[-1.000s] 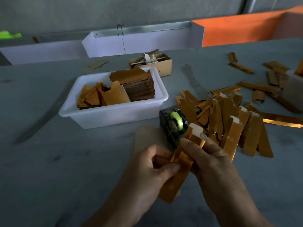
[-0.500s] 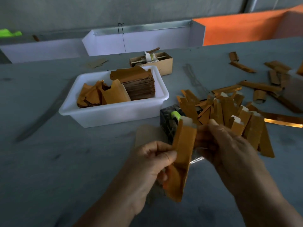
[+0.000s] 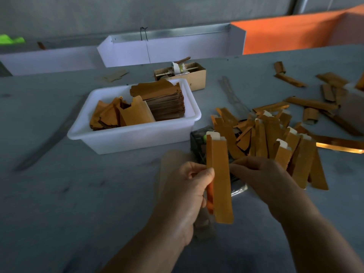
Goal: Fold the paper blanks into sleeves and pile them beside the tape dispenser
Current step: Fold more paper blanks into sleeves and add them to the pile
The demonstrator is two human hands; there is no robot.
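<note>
You are holding a folded sleeve (image 3: 221, 174) above the table (image 3: 59, 194), its long axis running nearly upright, white tabbed end pointing away from you toward the dispenser (image 3: 198, 142). Your left hand (image 3: 185, 194) is pinching the sleeve's left edge, thumb curling over the front. Your right hand (image 3: 262, 178) is curling at its right edge; whether those fingers are actually gripping it cannot be told. The sleeve is flat, matte orange-brown paper, a narrow strip. Finished sleeves are lying in a loose pile (image 3: 275, 142) just right of the dispenser. Unfolded blanks (image 3: 157, 103) are sitting stacked in a white plastic tub (image 3: 137, 138).
</note>
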